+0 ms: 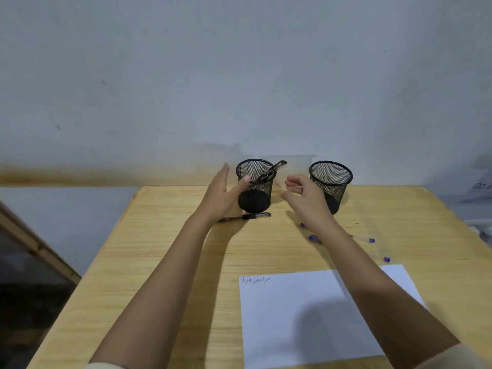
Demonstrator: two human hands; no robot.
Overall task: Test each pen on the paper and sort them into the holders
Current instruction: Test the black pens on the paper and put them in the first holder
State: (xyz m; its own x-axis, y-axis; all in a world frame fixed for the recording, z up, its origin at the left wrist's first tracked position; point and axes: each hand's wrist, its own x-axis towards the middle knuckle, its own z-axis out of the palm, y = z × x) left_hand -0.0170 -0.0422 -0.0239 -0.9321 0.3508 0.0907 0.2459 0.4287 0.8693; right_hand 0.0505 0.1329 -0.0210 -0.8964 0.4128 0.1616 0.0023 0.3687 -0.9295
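Two mesh holders (255, 182), left hand (222, 193) spread beside one, right hand (306, 194) half-curled, grip contents unclear, black pen (247, 216) below left hand, four blue caps.

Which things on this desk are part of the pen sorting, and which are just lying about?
Part of the job:
- left mesh holder, with pens in it
- right mesh holder
- black pen lying on the desk
- blue-capped pens by the right forearm
- paper with test scribbles
- thin stick-like item in the right hand

Just lying about:
- translucent container behind the holders
- papers at far right
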